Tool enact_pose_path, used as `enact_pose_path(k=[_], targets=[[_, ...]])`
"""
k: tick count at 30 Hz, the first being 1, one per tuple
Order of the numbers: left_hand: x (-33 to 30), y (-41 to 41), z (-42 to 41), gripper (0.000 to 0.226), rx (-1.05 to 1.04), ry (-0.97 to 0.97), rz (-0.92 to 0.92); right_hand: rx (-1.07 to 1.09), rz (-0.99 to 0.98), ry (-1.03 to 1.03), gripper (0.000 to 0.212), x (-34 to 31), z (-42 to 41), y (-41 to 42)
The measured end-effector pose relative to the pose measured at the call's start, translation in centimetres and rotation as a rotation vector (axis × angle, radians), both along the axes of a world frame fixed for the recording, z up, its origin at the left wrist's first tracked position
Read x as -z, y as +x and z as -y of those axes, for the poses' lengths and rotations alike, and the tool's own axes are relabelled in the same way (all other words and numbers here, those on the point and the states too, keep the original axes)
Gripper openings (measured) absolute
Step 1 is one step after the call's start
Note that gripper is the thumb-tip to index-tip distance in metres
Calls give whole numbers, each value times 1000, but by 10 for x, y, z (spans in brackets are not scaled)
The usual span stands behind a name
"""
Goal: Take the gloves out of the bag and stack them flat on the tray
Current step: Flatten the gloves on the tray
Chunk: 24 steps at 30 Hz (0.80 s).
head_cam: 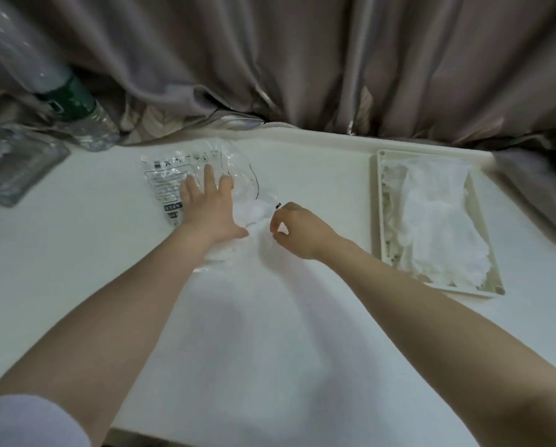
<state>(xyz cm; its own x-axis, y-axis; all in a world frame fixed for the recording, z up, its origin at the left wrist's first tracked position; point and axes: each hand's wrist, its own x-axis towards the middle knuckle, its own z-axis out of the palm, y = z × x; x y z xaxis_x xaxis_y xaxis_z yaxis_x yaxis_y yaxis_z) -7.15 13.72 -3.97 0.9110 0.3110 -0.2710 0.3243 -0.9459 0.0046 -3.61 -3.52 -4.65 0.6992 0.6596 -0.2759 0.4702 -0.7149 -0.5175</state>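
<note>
— Both hands are at the bag near the middle of the frame. Left hand lies flat on the clear plastic, fingers straight and spread, pinning it to the table. Right hand sits just right of it, thumb and forefinger curled toward each other at the bag's mouth; whether they actually pinch a glove or only air I cannot tell, everything there is white on white.

— And the bigger things around?

— A white table with a grey curtain across the top of the frame. The tray lies at the right, well apart from the bag, with a stack of gloves already in it, a bit rumpled. Upper left, a plastic bottle lies tilted.

— How to do this step well?

— Keep the left palm pressing so the bag does not slide. I would take only the top glove from the white bunch at the opening, by its cuff, and draw it out low and sideways toward the tray. These look thin and clingy; a fast pull may drag several out.

— The little black mark?

— A small dark tab by the right fingertips; too small to identify.
</note>
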Motion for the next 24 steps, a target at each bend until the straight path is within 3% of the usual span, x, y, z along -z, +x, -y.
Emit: enact_pose_path(k=[1, 3, 5, 8, 13, 20, 24], targets=[[2, -2, -10, 116, -40, 1, -127, 18, -9, -30, 25, 6, -5, -1], [6, -8, -30, 136, -92, -97, -287, 46, -52, -99, 30, 17, -18, -4], [19, -11, -35, 126, -102, -193, -300, 84, -101, -148, 37, 27, -23, -7], [33, -8, -29, 93, -88, -301, -177, 156, -140, -177, 45, 38, -23, -8], [32, 11, 0, 75, -47, -605, -192, 309, -53, -76, 46, 41, -10, -4], [45, 29, 24, 56, 142, -592, -229, 505, -157, 29, 28, 40, 24, 5], [53, 27, 37, 50, 181, -628, -118, 403, -259, -101, 44, 41, 38, 5]])
